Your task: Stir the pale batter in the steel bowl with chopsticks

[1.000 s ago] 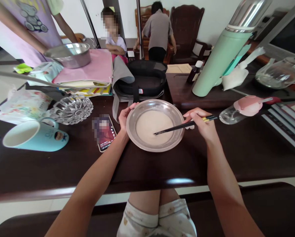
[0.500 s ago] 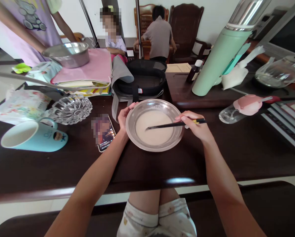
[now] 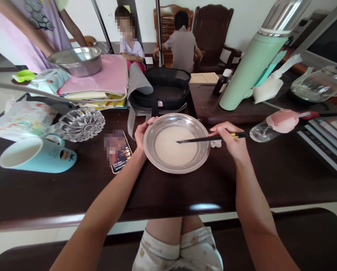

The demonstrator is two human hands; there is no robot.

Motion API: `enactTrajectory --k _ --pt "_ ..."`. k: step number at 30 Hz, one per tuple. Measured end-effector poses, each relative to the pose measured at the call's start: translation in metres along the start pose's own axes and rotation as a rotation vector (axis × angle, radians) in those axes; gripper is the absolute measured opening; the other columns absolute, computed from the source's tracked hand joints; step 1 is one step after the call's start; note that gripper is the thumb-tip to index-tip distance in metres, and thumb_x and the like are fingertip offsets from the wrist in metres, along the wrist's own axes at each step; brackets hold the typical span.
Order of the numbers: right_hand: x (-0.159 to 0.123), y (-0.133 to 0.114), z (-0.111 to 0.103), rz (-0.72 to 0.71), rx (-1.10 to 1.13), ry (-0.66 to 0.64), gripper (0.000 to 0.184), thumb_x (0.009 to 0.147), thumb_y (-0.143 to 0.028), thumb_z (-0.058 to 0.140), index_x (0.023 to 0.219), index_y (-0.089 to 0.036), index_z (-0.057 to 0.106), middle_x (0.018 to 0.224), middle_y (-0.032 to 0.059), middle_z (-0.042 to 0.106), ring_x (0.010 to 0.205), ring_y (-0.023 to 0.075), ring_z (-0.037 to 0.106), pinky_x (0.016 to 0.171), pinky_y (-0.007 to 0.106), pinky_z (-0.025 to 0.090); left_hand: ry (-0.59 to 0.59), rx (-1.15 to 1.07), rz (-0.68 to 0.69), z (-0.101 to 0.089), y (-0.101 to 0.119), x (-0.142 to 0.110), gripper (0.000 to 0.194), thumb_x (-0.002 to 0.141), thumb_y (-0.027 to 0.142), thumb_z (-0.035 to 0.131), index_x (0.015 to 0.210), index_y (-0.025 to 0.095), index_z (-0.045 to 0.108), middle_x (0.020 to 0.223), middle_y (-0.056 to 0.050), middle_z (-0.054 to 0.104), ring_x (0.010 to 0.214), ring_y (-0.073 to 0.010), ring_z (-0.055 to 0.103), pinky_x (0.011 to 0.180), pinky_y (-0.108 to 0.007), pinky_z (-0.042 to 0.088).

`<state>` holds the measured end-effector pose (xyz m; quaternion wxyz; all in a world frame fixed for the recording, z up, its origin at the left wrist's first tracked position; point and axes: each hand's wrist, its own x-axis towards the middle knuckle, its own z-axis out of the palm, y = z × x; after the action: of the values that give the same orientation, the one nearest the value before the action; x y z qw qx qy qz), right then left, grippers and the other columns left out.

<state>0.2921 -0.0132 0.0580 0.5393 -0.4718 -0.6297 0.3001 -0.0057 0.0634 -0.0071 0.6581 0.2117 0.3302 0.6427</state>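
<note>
A shallow metal bowl [image 3: 149,151] stands on the dark table in front of me, holding a cloudy, off-white liquid [image 3: 175,154]. My left hand [image 3: 142,134] grips the bowl's left side; its fingers partly disappear behind the rim. In my right hand [image 3: 231,142], at the bowl's right edge, is a pair of black chopsticks [image 3: 195,139] with gold bands. Their tips reach over the middle of the bowl, at the liquid's surface. A small crumpled white scrap [image 3: 216,143] lies just right of the rim, below my right fingers.
Left of the bowl lie a phone [image 3: 122,154], a glass dish [image 3: 82,126] and a light-blue mug [image 3: 41,156] on its side. Behind are a black case [image 3: 163,92] and a green thermos [image 3: 249,71]. A person stands at a metal basin [image 3: 85,67]; two others sit farther back.
My right hand has moved right with the chopsticks, and their tips have shifted right and slightly up across the liquid. My left hand and the bowl stay in place.
</note>
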Motion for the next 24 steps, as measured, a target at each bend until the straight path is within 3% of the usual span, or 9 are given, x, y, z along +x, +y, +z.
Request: enactTrajectory --k 3,7,9,11,13,17,19,22,24 --pt "-0.0008 -0.0001 0.0004 0.03 0.043 -0.01 0.045 0.095 -0.069 0.075 0.087 -0.026 0.082 0.068 0.0014 0.081 0.063 0.0207 0.078 0.06 0.032 0.061 0.005 -0.007 -0.01 0.0019 0.0008 -0.0011 0.013 0.088 0.028 0.066 0.078 0.027 0.075 0.102 -0.003 0.087 0.127 -0.0292 0.074 0.117 -0.041 0.055" --pt "-0.0005 -0.0019 0.0052 -0.022 -0.01 -0.153 0.047 0.094 -0.071 0.074 0.084 -0.026 0.084 0.086 0.005 0.087 0.084 0.0236 0.084 0.078 0.036 0.067 -0.012 0.01 0.016 0.0039 0.001 -0.0024 0.013 0.089 0.033 0.068 0.079 0.027 0.074 0.104 -0.004 0.086 0.133 -0.0316 0.071 0.12 -0.045 0.054" --pt "-0.0002 -0.0023 0.0037 -0.022 -0.03 -0.1 0.046 0.095 -0.07 0.074 0.084 -0.027 0.083 0.088 0.0051 0.087 0.085 0.0237 0.084 0.079 0.036 0.066 -0.011 0.036 0.017 0.0044 0.0013 -0.0029 0.014 0.089 0.035 0.067 0.08 0.027 0.075 0.106 -0.004 0.087 0.136 -0.0326 0.07 0.121 -0.047 0.053" --pt "-0.0004 -0.0024 0.0008 0.016 -0.009 -0.015 0.045 0.096 -0.07 0.074 0.085 -0.026 0.082 0.079 0.0039 0.084 0.074 0.0228 0.082 0.069 0.035 0.065 -0.01 0.073 0.018 0.0044 0.0019 -0.0033 0.015 0.089 0.036 0.066 0.081 0.027 0.075 0.108 -0.005 0.087 0.138 -0.0337 0.068 0.121 -0.048 0.052" --pt "-0.001 -0.0025 0.0 0.047 0.024 -0.009 0.046 0.094 -0.071 0.074 0.086 -0.026 0.081 0.072 0.0028 0.081 0.066 0.0224 0.079 0.062 0.035 0.063 -0.017 0.107 0.024 0.0037 0.0024 -0.0032 0.015 0.089 0.038 0.067 0.083 0.027 0.075 0.109 -0.005 0.087 0.139 -0.0345 0.067 0.121 -0.049 0.052" --pt "-0.0007 -0.0027 0.0042 0.006 -0.008 -0.153 0.048 0.094 -0.072 0.074 0.084 -0.026 0.083 0.085 0.0053 0.086 0.083 0.0244 0.083 0.078 0.038 0.067 -0.037 0.105 0.032 0.0015 0.0024 -0.0028 0.012 0.086 0.039 0.071 0.084 0.028 0.075 0.11 -0.004 0.086 0.138 -0.0325 0.068 0.121 -0.045 0.05" --pt "0.0 -0.0021 0.0039 -0.014 -0.028 -0.119 0.046 0.095 -0.071 0.074 0.084 -0.027 0.083 0.089 0.0054 0.087 0.088 0.0244 0.083 0.082 0.038 0.066 -0.059 0.089 0.029 0.001 0.0019 -0.0028 0.013 0.086 0.041 0.072 0.087 0.028 0.075 0.109 -0.003 0.086 0.136 -0.0323 0.069 0.121 -0.045 0.051" --pt "0.0003 -0.0009 0.0003 0.022 0.01 0.003 0.043 0.096 -0.068 0.075 0.085 -0.027 0.082 0.077 0.0029 0.083 0.072 0.022 0.08 0.067 0.034 0.063 -0.091 0.074 0.022 0.0013 0.0018 -0.003 0.017 0.087 0.043 0.072 0.092 0.028 0.076 0.108 -0.004 0.085 0.133 -0.0336 0.071 0.12 -0.047 0.052" --pt "-0.0002 -0.0009 -0.0003 0.045 0.039 -0.006 0.044 0.095 -0.068 0.075 0.085 -0.026 0.081 0.07 0.002 0.08 0.065 0.0209 0.077 0.06 0.032 0.059 -0.095 0.064 0.011 0.0017 0.0022 -0.0032 0.018 0.088 0.042 0.07 0.094 0.027 0.077 0.107 -0.005 0.086 0.132 -0.0337 0.071 0.119 -0.047 0.052"
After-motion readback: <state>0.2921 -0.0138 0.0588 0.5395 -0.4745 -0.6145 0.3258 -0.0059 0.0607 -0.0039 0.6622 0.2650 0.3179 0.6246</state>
